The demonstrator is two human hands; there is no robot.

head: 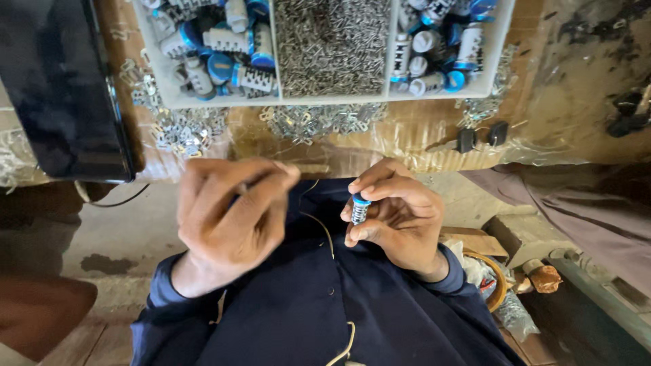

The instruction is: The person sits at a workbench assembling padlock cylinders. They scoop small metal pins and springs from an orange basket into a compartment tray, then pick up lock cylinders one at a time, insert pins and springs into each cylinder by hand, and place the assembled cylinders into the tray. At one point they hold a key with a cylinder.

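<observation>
My right hand holds a small silver cylinder with a blue cap upright between thumb and fingers, over my dark blue lap. My left hand is curled beside it, fingers pinched together near the thumb; whatever it pinches is hidden. The two hands are a short gap apart, below the edge of a cardboard-covered bench.
A white divided tray holds blue-capped cylinders on both sides and small metal pins in the middle. Loose metal clips lie along the bench, with two dark-headed keys. A black panel stands at left.
</observation>
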